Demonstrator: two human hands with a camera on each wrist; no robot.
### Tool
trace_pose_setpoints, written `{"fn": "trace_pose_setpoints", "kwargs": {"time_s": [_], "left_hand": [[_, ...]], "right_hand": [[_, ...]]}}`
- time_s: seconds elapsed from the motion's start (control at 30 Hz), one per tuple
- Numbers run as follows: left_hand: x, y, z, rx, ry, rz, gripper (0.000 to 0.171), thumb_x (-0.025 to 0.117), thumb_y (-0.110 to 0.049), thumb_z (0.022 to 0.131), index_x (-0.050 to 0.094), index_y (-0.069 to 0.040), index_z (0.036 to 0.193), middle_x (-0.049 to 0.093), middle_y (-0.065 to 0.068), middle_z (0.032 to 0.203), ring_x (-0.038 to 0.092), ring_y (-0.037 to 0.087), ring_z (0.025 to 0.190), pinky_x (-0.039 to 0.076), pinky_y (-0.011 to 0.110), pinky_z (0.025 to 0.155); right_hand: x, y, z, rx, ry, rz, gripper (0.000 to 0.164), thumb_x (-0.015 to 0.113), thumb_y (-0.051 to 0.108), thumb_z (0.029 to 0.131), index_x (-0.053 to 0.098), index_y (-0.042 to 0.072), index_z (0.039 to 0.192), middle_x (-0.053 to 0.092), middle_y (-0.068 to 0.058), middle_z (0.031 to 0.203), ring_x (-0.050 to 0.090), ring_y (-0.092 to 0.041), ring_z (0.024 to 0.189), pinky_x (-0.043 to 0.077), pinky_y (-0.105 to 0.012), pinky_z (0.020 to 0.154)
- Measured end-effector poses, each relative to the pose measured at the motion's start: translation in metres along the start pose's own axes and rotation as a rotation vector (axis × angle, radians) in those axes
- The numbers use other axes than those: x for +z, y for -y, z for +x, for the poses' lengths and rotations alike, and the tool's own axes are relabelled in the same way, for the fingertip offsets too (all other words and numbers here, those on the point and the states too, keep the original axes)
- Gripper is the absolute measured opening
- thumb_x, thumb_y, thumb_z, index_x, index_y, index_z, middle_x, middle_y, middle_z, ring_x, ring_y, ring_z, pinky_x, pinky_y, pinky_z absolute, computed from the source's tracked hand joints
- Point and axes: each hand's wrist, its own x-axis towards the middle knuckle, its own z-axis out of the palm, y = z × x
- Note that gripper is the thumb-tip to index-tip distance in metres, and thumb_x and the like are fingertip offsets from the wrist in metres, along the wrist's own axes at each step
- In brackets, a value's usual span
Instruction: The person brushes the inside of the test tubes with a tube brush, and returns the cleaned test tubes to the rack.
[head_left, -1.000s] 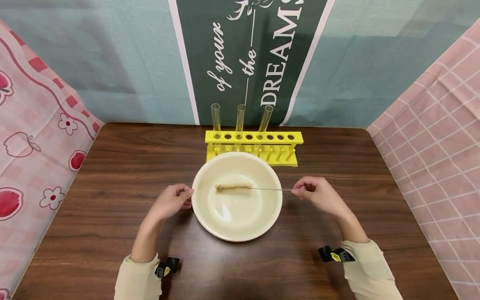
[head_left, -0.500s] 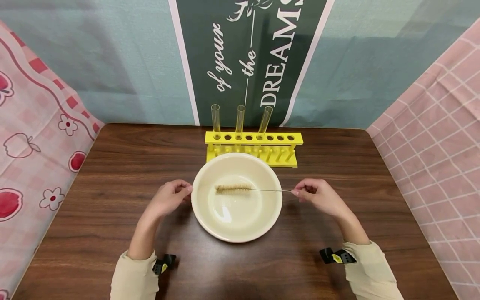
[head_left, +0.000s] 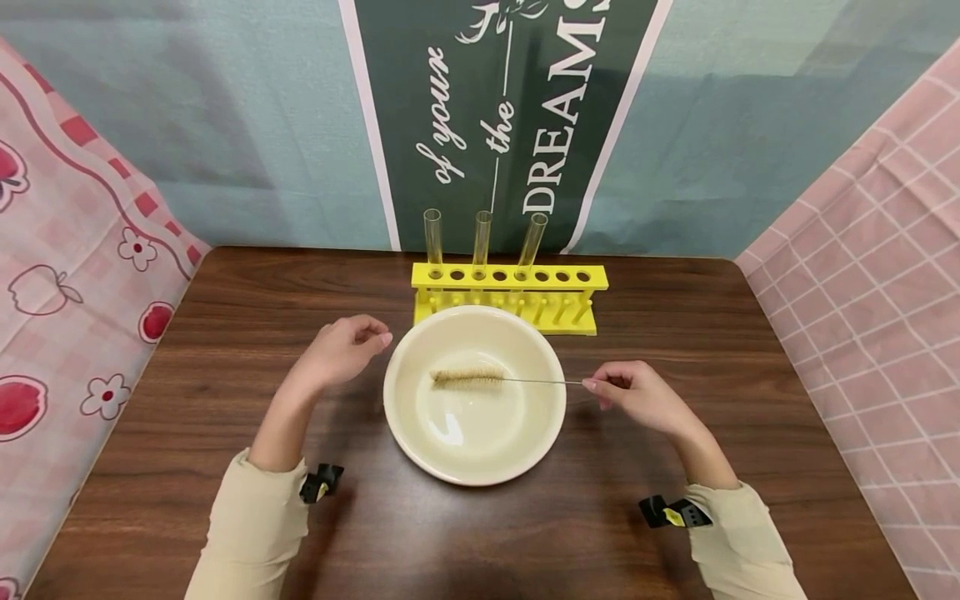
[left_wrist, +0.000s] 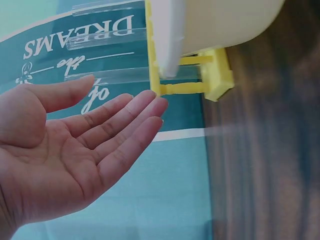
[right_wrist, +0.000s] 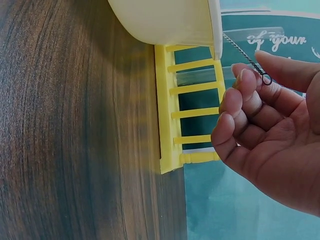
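Note:
A cream basin (head_left: pixel 472 450) stands mid-table, and a test tube brush (head_left: pixel 468 378) with tan bristles lies across it, its wire handle crossing the right rim. My right hand (head_left: pixel 633 396) pinches the looped end of that wire (right_wrist: pixel 245 54) between thumb and fingers, just outside the basin. My left hand (head_left: pixel 341 354) hovers off the basin's upper left rim, holding nothing. In the left wrist view its fingers (left_wrist: pixel 122 145) are extended, palm showing. Behind the basin is a yellow test tube rack (head_left: pixel 510 277), partly hidden by it, bearing three glass test tubes (head_left: pixel 482 242).
The dark wood table (head_left: pixel 247 333) carries all of this. A blue cloth backdrop (head_left: pixel 285 125) with a dark printed panel hangs behind. Pink patterned cloths stand along the left (head_left: pixel 67 333) and right (head_left: pixel 877 333) sides.
My left hand has let go of the basin's left rim and moved up and away toward the rack. The right hand and brush stay nearly where they were.

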Motion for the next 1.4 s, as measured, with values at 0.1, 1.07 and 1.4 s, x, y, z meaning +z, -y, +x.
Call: {"fn": "trace_pose_setpoints", "kwargs": {"time_s": [0.1,1.07,1.4], "left_hand": [[-0.007,-0.007,0.009,0.008,0.008,0.009,0.033,0.047,-0.023,0.095,0.055,0.0,0.117,0.06,0.018,0.107,0.056,0.029,0.097,0.044,0.044,0.081],[-0.001,-0.041,0.101,-0.123,-0.122,-0.209,0.034,0.054,-0.015,0.092,0.049,-0.002,0.124,0.051,0.016,0.113,0.051,0.028,0.102,0.044,0.037,0.086],[0.009,-0.044,0.113,-0.137,-0.179,-0.174,0.029,0.057,-0.012,0.09,0.056,-0.002,0.118,0.055,0.015,0.11,0.052,0.027,0.102,0.044,0.034,0.087]], "right_hand": [[0.0,-0.001,0.0,-0.008,0.001,-0.001,0.018,0.061,0.019,0.088,0.063,0.008,0.074,0.052,-0.001,0.061,0.043,-0.013,0.054,0.036,-0.025,0.049],[0.001,-0.003,0.003,-0.032,0.037,0.003,0.014,0.06,0.015,0.088,0.063,0.01,0.075,0.052,0.0,0.061,0.044,-0.013,0.055,0.036,-0.025,0.048],[0.002,-0.004,0.003,-0.024,0.041,-0.006,0.015,0.061,0.018,0.088,0.062,0.011,0.075,0.052,0.0,0.061,0.043,-0.013,0.054,0.035,-0.025,0.048]]}}
